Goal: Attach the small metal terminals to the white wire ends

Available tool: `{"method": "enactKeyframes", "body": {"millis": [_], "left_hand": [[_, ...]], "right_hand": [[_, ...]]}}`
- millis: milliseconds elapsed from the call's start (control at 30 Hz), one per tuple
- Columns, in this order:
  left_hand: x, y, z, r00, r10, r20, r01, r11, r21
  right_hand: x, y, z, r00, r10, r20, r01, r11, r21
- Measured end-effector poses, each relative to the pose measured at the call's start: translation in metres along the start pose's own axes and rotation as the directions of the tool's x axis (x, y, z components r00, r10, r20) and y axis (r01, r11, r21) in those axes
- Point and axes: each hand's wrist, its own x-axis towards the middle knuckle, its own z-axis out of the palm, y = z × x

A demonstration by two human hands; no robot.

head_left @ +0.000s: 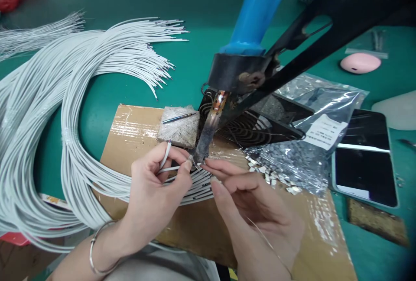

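My left hand (156,190) pinches a thin white wire (166,154) between thumb and forefinger, its end held at the tip of a fixed soldering iron (208,131). My right hand (247,198) is closed in a pinch just right of the tip, holding a fine strand of solder wire (263,237) that trails back over my palm. A large looped bundle of white wires (65,112) lies to the left and passes under my left hand. Both hands rest over a taped cardboard sheet (136,129).
The iron hangs from a blue-handled holder (255,21) on a black arm (325,25). A grey sponge block (180,127), a black fan (256,127), a clear bag of small metal pieces (302,151), a phone (365,159) and a pink object (360,62) sit on the green table (201,34).
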Motion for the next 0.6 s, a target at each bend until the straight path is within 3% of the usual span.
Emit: {"method": "enactKeyframes", "body": {"millis": [600], "left_hand": [[-0.0005,0.0002,-0.0009,1.0,0.008,-0.01,-0.008,1.0,-0.013]], "right_hand": [[0.0001,-0.0009,0.0019,1.0,-0.008,0.001,0.008,1.0,0.007]]}}
